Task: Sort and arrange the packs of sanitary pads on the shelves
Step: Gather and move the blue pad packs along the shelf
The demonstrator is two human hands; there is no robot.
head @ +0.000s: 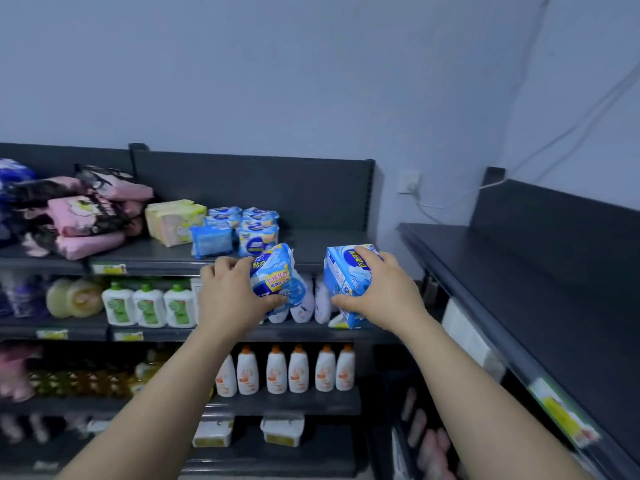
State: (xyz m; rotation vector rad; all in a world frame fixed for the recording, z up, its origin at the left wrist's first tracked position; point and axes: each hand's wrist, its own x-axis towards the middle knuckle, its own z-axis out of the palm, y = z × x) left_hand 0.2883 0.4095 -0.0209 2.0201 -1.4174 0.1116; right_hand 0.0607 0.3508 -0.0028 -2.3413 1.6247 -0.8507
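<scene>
My left hand grips a blue and white pad pack with a yellow label, held in front of the top shelf's edge. My right hand grips a second blue pad pack, boxier, a little to the right. Both packs are in the air, apart from each other. On the top shelf behind them stands a small stack of blue pad packs, with yellow packs and pink packs further left. White packs stand on the second shelf, partly hidden by my hands.
Green and white bottles fill the second shelf at left. Orange-capped white bottles line the third shelf. A dark side shelf runs along the right. The right part of the top shelf is bare. A wall socket with cables is behind.
</scene>
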